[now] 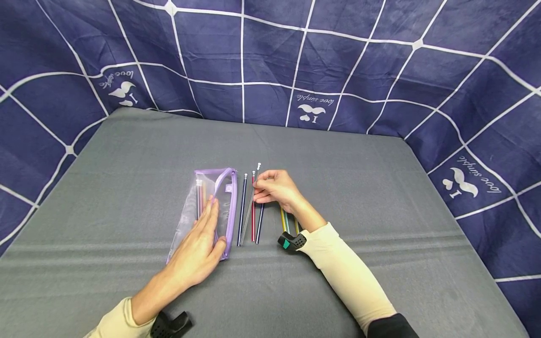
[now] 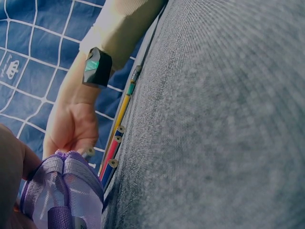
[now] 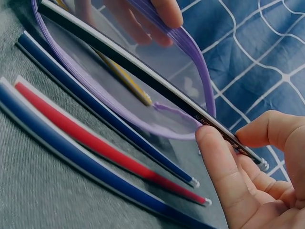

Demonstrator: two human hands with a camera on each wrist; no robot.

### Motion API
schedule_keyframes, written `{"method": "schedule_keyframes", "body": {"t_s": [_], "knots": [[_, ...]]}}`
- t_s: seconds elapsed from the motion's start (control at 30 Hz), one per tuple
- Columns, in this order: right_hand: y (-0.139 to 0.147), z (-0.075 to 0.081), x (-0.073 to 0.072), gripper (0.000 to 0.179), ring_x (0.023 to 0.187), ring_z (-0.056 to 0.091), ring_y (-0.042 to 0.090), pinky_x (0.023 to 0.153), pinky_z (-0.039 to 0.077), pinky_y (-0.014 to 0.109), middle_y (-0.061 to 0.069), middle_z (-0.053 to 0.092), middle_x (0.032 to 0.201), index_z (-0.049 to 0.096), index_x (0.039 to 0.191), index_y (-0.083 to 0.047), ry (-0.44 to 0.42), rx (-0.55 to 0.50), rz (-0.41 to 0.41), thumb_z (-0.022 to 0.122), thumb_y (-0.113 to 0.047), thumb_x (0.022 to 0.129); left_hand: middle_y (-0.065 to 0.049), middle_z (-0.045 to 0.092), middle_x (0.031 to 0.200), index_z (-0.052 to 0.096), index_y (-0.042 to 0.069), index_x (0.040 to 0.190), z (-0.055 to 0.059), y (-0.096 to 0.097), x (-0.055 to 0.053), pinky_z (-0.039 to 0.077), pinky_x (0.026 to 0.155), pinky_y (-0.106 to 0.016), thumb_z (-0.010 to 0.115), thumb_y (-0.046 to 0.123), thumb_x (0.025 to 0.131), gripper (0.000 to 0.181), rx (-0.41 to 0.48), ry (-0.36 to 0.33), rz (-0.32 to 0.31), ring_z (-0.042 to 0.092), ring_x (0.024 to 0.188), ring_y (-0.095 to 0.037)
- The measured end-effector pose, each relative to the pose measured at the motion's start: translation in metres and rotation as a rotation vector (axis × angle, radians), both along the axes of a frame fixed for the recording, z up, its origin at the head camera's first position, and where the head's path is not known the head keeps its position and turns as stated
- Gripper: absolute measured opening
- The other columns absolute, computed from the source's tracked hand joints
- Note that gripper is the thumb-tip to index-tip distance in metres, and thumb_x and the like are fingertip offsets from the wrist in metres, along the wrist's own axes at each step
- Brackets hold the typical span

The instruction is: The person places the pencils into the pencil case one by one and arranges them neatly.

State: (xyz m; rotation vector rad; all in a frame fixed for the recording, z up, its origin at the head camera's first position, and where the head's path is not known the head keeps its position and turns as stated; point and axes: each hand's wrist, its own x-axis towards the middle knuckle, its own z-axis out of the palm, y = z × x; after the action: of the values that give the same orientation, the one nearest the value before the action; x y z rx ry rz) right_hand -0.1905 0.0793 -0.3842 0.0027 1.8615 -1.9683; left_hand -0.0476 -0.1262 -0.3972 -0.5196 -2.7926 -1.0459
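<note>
My left hand (image 1: 196, 253) lies along a see-through pencil pouch (image 1: 231, 220) with purple edging. Its fingers hold the upper layer at the rim, and the mouth gapes in both wrist views. Several pencils (image 1: 200, 202) show through the mesh. Between thumb and fingers, my right hand (image 1: 274, 188) pinches a black-and-white striped pencil (image 3: 128, 67) near its eraser end; the other end tilts toward me and overlaps the pouch mouth in the right wrist view. Below it lie a blue pencil (image 1: 243, 202), a red pencil (image 1: 253, 225) and another blue pencil (image 1: 259, 225).
Under my right wrist lie yellow (image 1: 283, 220) and green (image 1: 288, 223) pencils, partly covered by the arm. A grey cloth surface (image 1: 359, 188) spreads beneath everything. Blue checked fabric (image 1: 270, 56) hangs along the back and sides.
</note>
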Motion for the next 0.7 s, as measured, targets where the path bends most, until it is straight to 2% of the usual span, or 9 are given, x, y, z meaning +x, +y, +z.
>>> {"method": "schedule_keyframes", "body": {"t_s": [0.4,0.7], "knots": [[-0.014,-0.004,0.004,0.008,0.055,0.068,0.017,0.055,0.058,0.028,0.012,0.063,0.067,0.057,0.091,0.004,0.017,-0.033,0.019,0.057,0.01,0.086,-0.025,0.014,0.161,0.017,-0.01,0.153,0.002,0.0,-0.001,0.024,0.114,-0.058,0.059,0.006,0.089,0.078,-0.001,-0.01,-0.001,0.018,0.148,-0.034],[-0.022,-0.006,0.007,0.008,0.055,0.068,0.016,0.055,0.058,0.026,0.011,0.065,0.067,0.058,0.093,0.009,0.021,-0.04,0.031,0.059,0.007,0.086,-0.025,0.014,0.161,0.017,-0.01,0.153,0.002,0.0,-0.001,0.025,0.112,-0.06,0.059,0.005,0.089,0.079,0.003,-0.012,-0.002,0.02,0.147,-0.036]]}}
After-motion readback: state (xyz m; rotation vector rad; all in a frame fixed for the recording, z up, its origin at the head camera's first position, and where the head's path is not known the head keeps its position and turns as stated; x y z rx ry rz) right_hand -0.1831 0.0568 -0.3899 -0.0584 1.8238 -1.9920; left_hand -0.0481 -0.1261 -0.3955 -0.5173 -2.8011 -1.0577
